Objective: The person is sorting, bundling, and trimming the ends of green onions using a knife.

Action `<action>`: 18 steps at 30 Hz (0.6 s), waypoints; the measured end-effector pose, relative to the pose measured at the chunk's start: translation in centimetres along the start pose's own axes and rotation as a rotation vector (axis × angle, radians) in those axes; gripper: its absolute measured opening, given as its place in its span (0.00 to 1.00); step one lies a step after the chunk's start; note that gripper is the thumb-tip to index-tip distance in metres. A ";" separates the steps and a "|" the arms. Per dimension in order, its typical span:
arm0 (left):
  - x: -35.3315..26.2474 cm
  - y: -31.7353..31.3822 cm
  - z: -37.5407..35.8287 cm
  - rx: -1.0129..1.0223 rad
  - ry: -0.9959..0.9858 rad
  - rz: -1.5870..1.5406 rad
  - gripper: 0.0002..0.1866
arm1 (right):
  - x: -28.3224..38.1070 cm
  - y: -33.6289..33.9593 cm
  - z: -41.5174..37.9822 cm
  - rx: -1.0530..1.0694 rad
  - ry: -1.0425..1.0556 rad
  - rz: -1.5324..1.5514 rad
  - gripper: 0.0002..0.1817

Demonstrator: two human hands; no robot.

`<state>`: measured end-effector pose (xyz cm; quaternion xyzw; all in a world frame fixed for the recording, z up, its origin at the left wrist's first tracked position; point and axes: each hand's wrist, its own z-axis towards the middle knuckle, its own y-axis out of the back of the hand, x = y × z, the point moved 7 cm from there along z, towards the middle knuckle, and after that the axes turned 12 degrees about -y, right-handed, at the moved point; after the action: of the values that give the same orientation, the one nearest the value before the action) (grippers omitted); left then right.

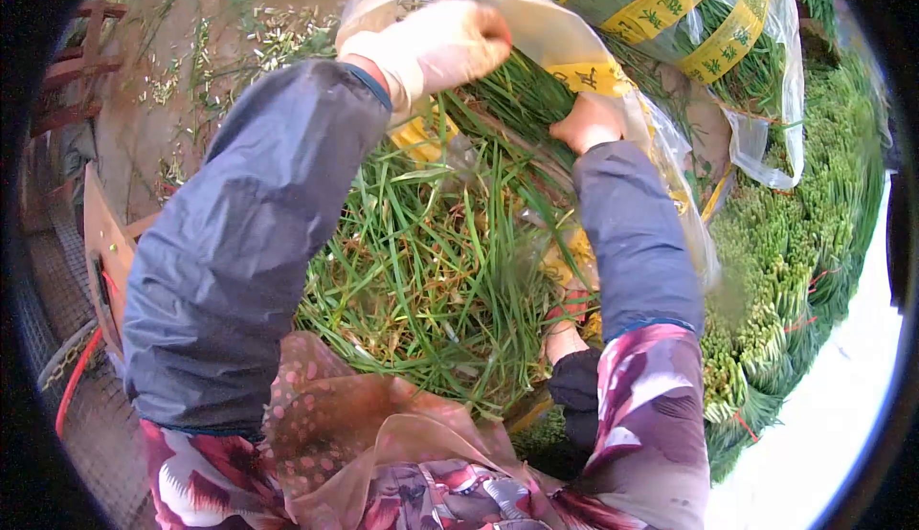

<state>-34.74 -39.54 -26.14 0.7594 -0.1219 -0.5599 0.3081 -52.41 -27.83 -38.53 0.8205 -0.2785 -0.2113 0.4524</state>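
Note:
A large clear plastic bag (536, 22) with yellow printed tape lies open at the top middle, with long green stalks (522, 85) inside its mouth. My left hand (436, 46), in a pale glove, is over the left part of the bag's mouth. Its fingers are curled together and slightly blurred; what they hold, if anything, is hidden. On the right edge of the mouth, just under the yellow tape, my right hand (589, 123) is closed on the bag, its fingertips partly hidden. Loose green leaves (431, 252) are heaped below both hands.
Another taped clear bag (684, 18) full of green stalks lies at the upper right. Stacked green bundles (785, 271) line the right side. Cut bits (196, 66) litter the floor at the upper left. A wooden board (107, 243) and a red hose (72, 386) are at the left.

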 end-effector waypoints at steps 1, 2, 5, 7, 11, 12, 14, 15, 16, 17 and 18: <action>0.7 -1.6 -0.2 0.091 0.040 -0.073 0.21 | 0.1 2.1 -1.6 -0.460 0.176 0.107 0.28; 1.4 -2.7 -0.4 0.108 0.122 -0.087 0.22 | 0.7 3.8 -1.5 0.001 0.062 -0.084 0.33; 1.6 1.7 -0.9 -0.238 0.024 0.212 0.24 | -0.5 9.8 -2.9 -0.066 0.311 0.264 0.41; 3.0 5.5 -1.4 -0.465 -0.078 0.370 0.26 | -0.8 11.9 -5.4 0.195 0.283 0.316 0.44; 1.9 8.2 -2.5 -0.192 -0.307 -0.248 0.32 | 0.2 14.9 -10.9 -0.059 0.759 0.400 0.48; 4.1 7.8 -3.8 -0.314 -0.091 0.077 0.29 | 0.4 17.0 -12.3 -0.058 0.767 0.384 0.48; 6.8 6.7 -6.0 -0.437 0.134 0.388 0.25 | -2.0 18.0 -13.0 0.363 0.255 0.191 0.42; 7.9 5.9 -6.4 -0.398 0.180 0.434 0.26 | -3.5 18.7 -13.5 0.376 0.245 0.206 0.41; 8.4 5.4 -6.8 -0.357 0.222 0.477 0.27 | -5.1 19.6 -14.7 0.391 0.228 0.254 0.40; 3.4 6.7 -8.5 -0.406 0.095 0.474 0.26 | -6.6 20.5 -15.8 0.405 0.211 0.303 0.39; 5.3 5.8 -8.2 -0.422 0.095 0.465 0.26 | -7.7 21.5 -17.4 0.423 0.193 0.385 0.39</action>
<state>-24.37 -44.21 -25.25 0.6557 -0.1589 -0.4512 0.5841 -53.54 -21.29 -10.62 0.8448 -0.4225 0.0197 0.3277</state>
